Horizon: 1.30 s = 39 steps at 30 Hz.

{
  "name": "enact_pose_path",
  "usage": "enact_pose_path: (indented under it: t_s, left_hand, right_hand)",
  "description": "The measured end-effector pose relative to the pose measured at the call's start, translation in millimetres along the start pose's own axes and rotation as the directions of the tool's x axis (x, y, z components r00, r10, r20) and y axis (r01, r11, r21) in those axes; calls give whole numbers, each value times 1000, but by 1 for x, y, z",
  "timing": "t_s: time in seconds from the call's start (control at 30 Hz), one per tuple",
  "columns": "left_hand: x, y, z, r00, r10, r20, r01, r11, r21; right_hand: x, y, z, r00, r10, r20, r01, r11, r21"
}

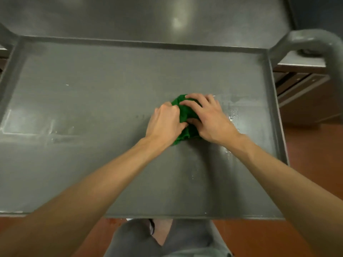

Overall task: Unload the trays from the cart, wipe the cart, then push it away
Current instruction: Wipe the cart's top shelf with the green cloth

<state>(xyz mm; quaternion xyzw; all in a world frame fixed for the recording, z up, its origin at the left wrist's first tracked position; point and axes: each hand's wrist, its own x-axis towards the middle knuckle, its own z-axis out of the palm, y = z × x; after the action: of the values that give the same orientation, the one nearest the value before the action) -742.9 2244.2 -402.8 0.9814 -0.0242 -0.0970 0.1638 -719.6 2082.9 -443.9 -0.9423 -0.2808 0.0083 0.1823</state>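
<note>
The cart's grey steel top shelf [92, 101] fills most of the view, with a raised rim all round and no trays on it. A bunched green cloth [183, 115] lies on the shelf right of centre. My left hand [165, 123] grips the cloth's left side with curled fingers. My right hand [207, 117] lies over its right side, fingers spread across the top. Wet streaks and white specks [233, 115] show on the shelf to the right of the cloth.
A thick grey tubular cart handle [313, 43] curves up at the far right corner. Behind the cart runs a steel counter [148, 17]. Steel drawers [300, 84] stand to the right above a red-brown floor [313, 149]. My legs show below the near rim.
</note>
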Motion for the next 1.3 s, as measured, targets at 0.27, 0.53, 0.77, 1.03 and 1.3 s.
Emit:
enact_pose_path:
  t_s: [0.27, 0.53, 0.77, 1.03, 1.3]
  left_hand:
    - [17, 102, 32, 957, 282, 76, -278, 959, -60]
    - [-12, 147, 52, 840, 512, 179, -497, 859, -127]
    - [-42, 130, 54, 680, 665, 311, -646, 743, -176]
    - [-80, 102, 64, 566, 763, 313, -721, 642, -261]
    - [-89, 78, 64, 533, 790, 302, -743, 608, -278]
  right_hand:
    - [-89, 63, -41, 961, 262, -91, -263, 965, 6]
    - [-179, 45, -54, 869, 479, -125, -490, 868, -82]
    - [-224, -4, -41, 813, 573, -104, -580, 813, -47]
    - [-263, -53, -23, 772, 634, -42, -632, 773, 52]
    - [-257, -78, -3, 739, 669, -83, -656, 742, 141]
